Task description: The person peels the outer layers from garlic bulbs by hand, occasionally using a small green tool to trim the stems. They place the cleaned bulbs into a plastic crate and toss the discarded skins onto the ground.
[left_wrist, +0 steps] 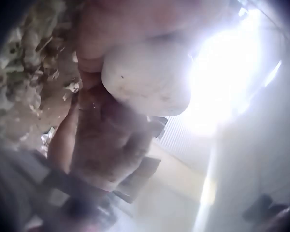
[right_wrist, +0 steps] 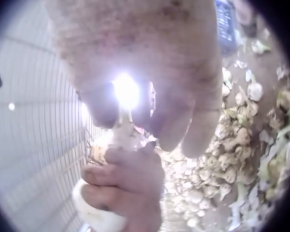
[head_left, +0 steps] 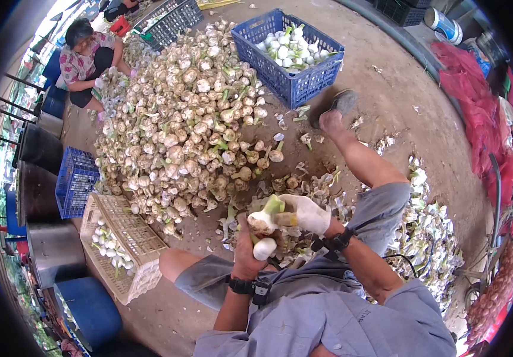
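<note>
Low in front of the lap, my bare left hand (head_left: pixel 246 257) holds two garlic bulbs. The lower one is a clean white garlic bulb (head_left: pixel 264 249), which also fills the middle of the left wrist view as a smooth white bulb (left_wrist: pixel 145 79). Above it sits a partly peeled garlic bulb (head_left: pixel 260 223), brownish at its side, with a thick green stem (head_left: pixel 275 204) pointing up. My right hand (head_left: pixel 311 215), in a soiled white glove, pinches this upper bulb near its stem. Glare hides the fingertips' contact in the right wrist view.
A large heap of unpeeled garlic (head_left: pixel 179 125) spreads ahead. Beyond it stands a blue crate (head_left: pixel 292 83) of white bulbs; a beige crate (head_left: pixel 143 238) with more lies left. Peelings (head_left: pixel 426 238) cover the floor right of my leg. Another person (head_left: pixel 87 65) crouches at far left.
</note>
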`<state>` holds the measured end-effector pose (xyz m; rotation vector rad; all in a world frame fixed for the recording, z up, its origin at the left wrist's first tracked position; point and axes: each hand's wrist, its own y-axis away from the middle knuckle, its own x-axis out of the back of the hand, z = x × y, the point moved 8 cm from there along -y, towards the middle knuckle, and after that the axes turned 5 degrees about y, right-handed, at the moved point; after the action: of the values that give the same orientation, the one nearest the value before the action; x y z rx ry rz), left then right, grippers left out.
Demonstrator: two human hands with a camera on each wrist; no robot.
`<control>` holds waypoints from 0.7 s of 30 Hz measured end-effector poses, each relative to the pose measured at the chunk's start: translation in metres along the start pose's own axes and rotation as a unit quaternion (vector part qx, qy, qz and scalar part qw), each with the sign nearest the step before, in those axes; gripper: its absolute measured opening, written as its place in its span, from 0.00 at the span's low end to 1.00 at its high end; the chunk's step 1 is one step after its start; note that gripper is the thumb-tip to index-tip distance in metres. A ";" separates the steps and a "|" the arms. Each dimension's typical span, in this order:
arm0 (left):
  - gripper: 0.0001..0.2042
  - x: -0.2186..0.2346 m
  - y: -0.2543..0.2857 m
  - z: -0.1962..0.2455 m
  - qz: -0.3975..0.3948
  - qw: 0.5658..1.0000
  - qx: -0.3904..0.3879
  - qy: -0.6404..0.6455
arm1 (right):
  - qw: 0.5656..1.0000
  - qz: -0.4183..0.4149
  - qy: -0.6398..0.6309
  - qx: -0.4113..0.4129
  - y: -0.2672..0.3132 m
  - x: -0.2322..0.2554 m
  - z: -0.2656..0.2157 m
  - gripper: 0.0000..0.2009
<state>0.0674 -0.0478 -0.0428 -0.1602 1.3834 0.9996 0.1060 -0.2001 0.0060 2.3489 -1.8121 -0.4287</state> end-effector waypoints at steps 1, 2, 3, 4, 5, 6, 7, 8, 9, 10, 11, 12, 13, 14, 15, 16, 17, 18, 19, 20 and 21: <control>0.20 -0.010 0.000 -0.001 -0.015 1.000 0.023 0.012 | 0.999 -0.014 -0.022 -0.029 0.002 -0.005 0.002 0.17; 0.21 -0.021 0.003 -0.002 -0.029 0.998 0.046 0.024 | 0.997 -0.030 -0.044 -0.057 0.003 -0.010 0.005 0.16; 0.21 -0.031 0.006 -0.007 -0.029 0.998 0.045 0.021 | 0.999 -0.025 -0.027 -0.030 0.002 -0.011 0.004 0.15; 0.22 -0.034 0.012 0.013 0.051 0.965 -0.138 -0.217 | 0.999 -0.026 -0.028 -0.027 0.002 -0.014 0.008 0.15; 0.24 -0.046 0.030 0.034 0.128 0.838 -0.308 -0.432 | 1.000 -0.008 0.001 -0.002 0.003 -0.014 0.010 0.15; 0.24 -0.043 0.032 0.034 0.131 0.837 -0.308 -0.433 | 0.999 0.008 0.031 0.021 0.003 -0.015 0.009 0.14; 0.23 -0.034 0.031 0.033 0.134 0.853 -0.295 -0.410 | 0.996 0.023 0.069 0.047 0.004 -0.013 0.006 0.13; 0.22 -0.027 0.029 0.032 0.136 0.868 -0.280 -0.386 | 0.996 0.023 0.068 0.047 0.006 -0.011 0.007 0.13; 0.25 -0.016 0.027 0.029 0.086 0.941 -0.190 -0.267 | 0.998 0.052 0.026 0.006 0.009 -0.004 0.008 0.13; 0.25 -0.011 0.030 0.034 0.087 0.941 -0.191 -0.266 | 0.996 0.081 -0.017 -0.034 0.011 0.001 0.012 0.12; 0.24 -0.008 0.030 0.033 0.074 0.951 -0.169 -0.248 | 0.985 0.086 -0.141 -0.039 0.010 -0.002 0.023 0.13; 0.24 -0.012 0.029 0.031 0.060 0.960 -0.145 -0.231 | 0.985 0.086 -0.141 -0.040 0.011 0.000 0.020 0.13; 0.21 -0.022 0.032 0.038 0.101 0.923 -0.198 -0.315 | 0.991 0.090 -0.088 -0.043 0.013 0.005 0.016 0.12; 0.21 -0.021 0.031 0.039 0.101 0.922 -0.199 -0.316 | 0.994 0.093 -0.035 -0.044 0.013 0.007 0.011 0.12; 0.20 -0.016 0.031 0.042 0.117 0.907 -0.203 -0.349 | 0.994 0.092 -0.035 -0.044 0.013 0.005 0.007 0.12; 0.18 -0.010 0.032 0.043 0.135 0.892 -0.204 -0.381 | 0.995 0.081 0.040 -0.029 0.014 -0.002 0.001 0.12; 0.18 -0.005 0.033 0.042 0.139 0.892 -0.202 -0.381 | 0.991 0.070 0.115 -0.015 0.014 -0.007 -0.002 0.12; 0.17 -0.003 0.034 0.043 0.141 0.884 -0.214 -0.390 | 0.991 0.068 0.114 -0.016 0.013 -0.008 0.001 0.12; 0.16 -0.002 0.034 0.045 0.141 0.877 -0.227 -0.399 | 0.991 0.059 0.116 -0.014 0.010 -0.008 0.005 0.12; 0.16 -0.003 0.034 0.045 0.142 0.878 -0.226 -0.398 | 0.992 0.052 0.118 -0.012 0.007 -0.007 0.011 0.13; 0.15 -0.015 0.036 0.046 0.097 0.888 -0.251 -0.372 | 0.966 0.100 0.238 -0.010 -0.003 0.008 0.021 0.14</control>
<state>0.0794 -0.0048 -0.0033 -0.0088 0.4257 1.3888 0.1041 -0.2063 -0.0159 1.9970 -1.7618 0.1356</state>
